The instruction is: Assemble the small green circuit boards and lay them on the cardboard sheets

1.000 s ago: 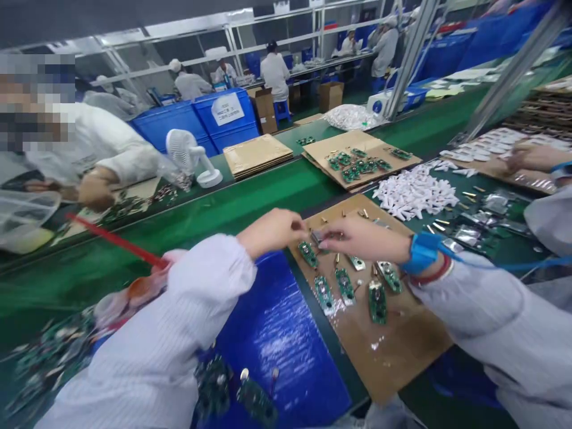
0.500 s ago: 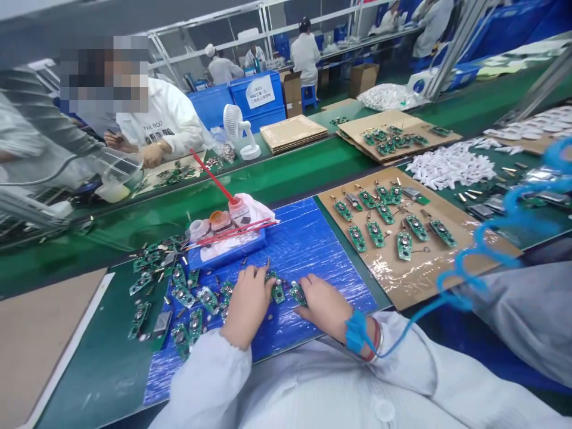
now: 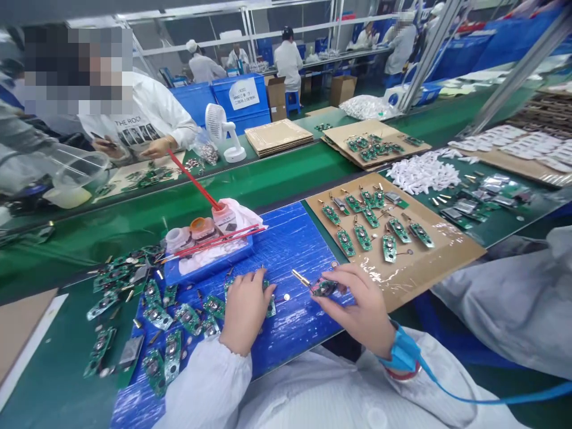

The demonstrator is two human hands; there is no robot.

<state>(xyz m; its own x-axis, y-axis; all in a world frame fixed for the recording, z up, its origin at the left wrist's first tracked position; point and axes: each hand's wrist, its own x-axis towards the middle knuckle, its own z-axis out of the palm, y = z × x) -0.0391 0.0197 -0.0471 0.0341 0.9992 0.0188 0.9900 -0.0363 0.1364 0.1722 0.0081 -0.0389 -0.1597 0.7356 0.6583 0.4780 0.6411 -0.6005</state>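
Observation:
Between the thumb and fingers of my right hand (image 3: 357, 301) is a small green circuit board (image 3: 324, 287), held above the right part of the blue mat (image 3: 295, 238). A brass-coloured cylinder (image 3: 300, 276) sticks out from this board on wires. My left hand (image 3: 246, 304) is low over the mat, its fingers curled around another circuit board (image 3: 270, 307) that is mostly hidden under them. Several similar boards (image 3: 187, 317) lie loosely to the left of that hand. A small round silver disc (image 3: 286, 297) rests on the mat between my hands.
Behind the mat's boards stands a blue tray (image 3: 210, 269) with small jars and red sticks. Brown cardboard (image 3: 438, 247) on the right bears several boards in rows. White plastic parts (image 3: 422, 171) are piled beyond it. A co-worker (image 3: 147, 119) sits across the green bench near a white fan (image 3: 223, 131).
My right hand has lifted a circuit board off the mat and moved right, turning it. My left hand stays low over the boards. The whole view has shifted slightly.

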